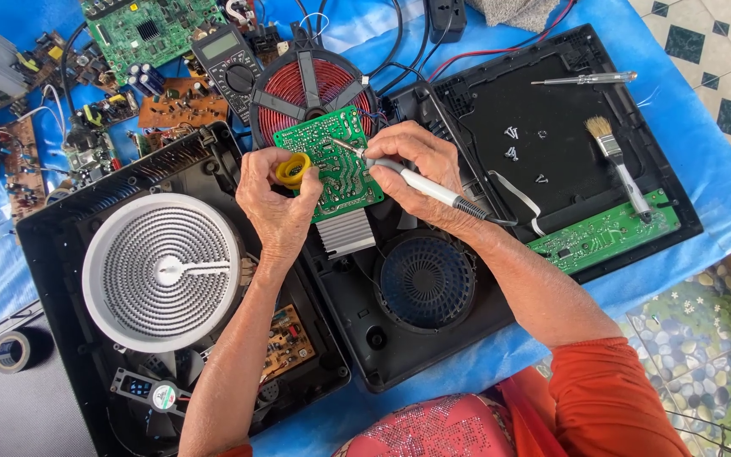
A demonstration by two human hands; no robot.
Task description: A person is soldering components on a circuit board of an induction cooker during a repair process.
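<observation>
Two opened cooktops (171,279) lie on the blue sheet (704,195), covers off and screws (511,144) out, so the stripping-down looks done and the board work is under way. Over the middle one sits the green circuit board (336,165). The left hand (277,199) steadies it, pinching a yellow solder spool (293,169); the right hand (416,165) grips a soldering iron (420,182), tip on the board.

Glossy green circuit board (338,165), ribbed metal heatsink (346,232)
</observation>
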